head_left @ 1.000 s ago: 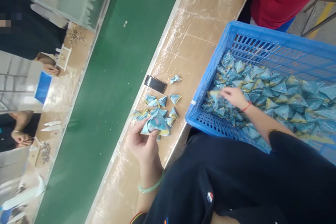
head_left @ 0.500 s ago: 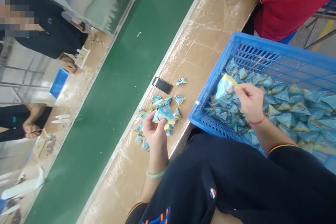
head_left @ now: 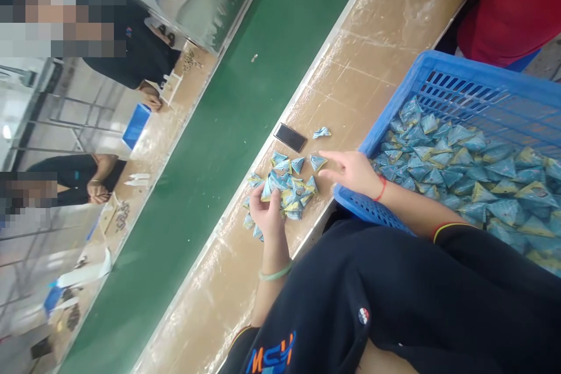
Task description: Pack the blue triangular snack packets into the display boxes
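My left hand point(head_left: 268, 213) is over the pile on the work table, thumb and fingers closed on a blue and yellow pyramid-shaped packet point(head_left: 274, 180). Similar small packets point(head_left: 294, 210) lie heaped beneath and around it. My right hand point(head_left: 350, 172) reaches over the near rim of the blue plastic basket point(head_left: 390, 108), fingers stretched apart with nothing in them. Just beyond its fingertips lies a single packet point(head_left: 317, 162). Inside the basket is a deep layer of the same packets point(head_left: 464, 158).
A phone point(head_left: 290, 137) and a loose packet point(head_left: 322, 132) lie on the brown table point(head_left: 346, 87). Past the table runs a green belt point(head_left: 228, 140). Co-workers in dark shirts point(head_left: 118, 52) sit across it. A person in red point(head_left: 508, 11) sits at the upper right.
My right hand has left the basket and moved left toward the table, the packet it held now gone from its fingers. My left hand stays over the pile. The view has shifted slightly.
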`<state>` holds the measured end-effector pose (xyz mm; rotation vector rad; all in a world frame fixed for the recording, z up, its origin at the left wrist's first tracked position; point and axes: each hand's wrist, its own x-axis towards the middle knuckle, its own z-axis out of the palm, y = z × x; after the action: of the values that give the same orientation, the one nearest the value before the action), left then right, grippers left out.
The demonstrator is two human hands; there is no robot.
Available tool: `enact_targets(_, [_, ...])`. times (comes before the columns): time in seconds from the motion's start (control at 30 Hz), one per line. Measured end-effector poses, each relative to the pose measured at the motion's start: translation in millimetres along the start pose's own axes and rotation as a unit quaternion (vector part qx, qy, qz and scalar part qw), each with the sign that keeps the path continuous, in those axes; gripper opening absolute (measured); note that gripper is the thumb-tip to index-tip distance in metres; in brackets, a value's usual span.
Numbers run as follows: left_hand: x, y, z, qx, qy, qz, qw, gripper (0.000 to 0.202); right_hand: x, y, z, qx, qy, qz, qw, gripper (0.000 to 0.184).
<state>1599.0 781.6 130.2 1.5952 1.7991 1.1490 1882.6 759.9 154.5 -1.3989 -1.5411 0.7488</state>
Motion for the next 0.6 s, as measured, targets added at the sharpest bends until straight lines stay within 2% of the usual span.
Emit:
enact_targets(0.07, [7.2,-15.5,2.6,0.102,-0.034,0.007,0.994,0.041,-5.5,16.3,-10.4,-0.009,0.069,0.043,0.997,0.049])
enact_targets(0.17, [14.7,-35.0,11.6,0.236,-0.091,0.005,0.968,0.048,-28.0,60.0,-36.2,-0.048,0.168,0.106,0.979,0.043])
enact_targets(0.23, [12.9,-42.7,19.2,0.301,-0.090,0.024,0.949,0.053,-49.2,96.6,-48.7,-0.113,0.165,0.174,0.964,0.041])
enact_targets(0.27, [9.4,-44.7,23.0,0.318,-0.080,0.045,0.943,0.052,-60.8,115.2,-51.7,-0.159,0.130,0.226,0.952,0.041])
enact_targets(0.33, [-2.5,-45.9,30.1,0.314,-0.067,0.100,0.942,0.046,-85.0,149.1,-50.8,-0.243,0.030,0.336,0.910,0.041])
enact_targets(0.4, [-19.0,-44.0,36.3,0.270,-0.081,0.152,0.947,0.038,-108.8,175.4,-40.3,-0.284,-0.060,0.411,0.864,0.042])
enact_targets(0.5, [-44.7,-37.4,43.0,0.187,-0.172,0.193,0.948,0.026,-138.5,198.1,-7.8,-0.274,-0.157,0.439,0.841,0.047])
enact_targets(0.6, [-62.1,-28.2,45.6,0.133,-0.266,0.193,0.935,0.020,-157.1,206.3,31.8,-0.257,-0.245,0.437,0.826,0.063])
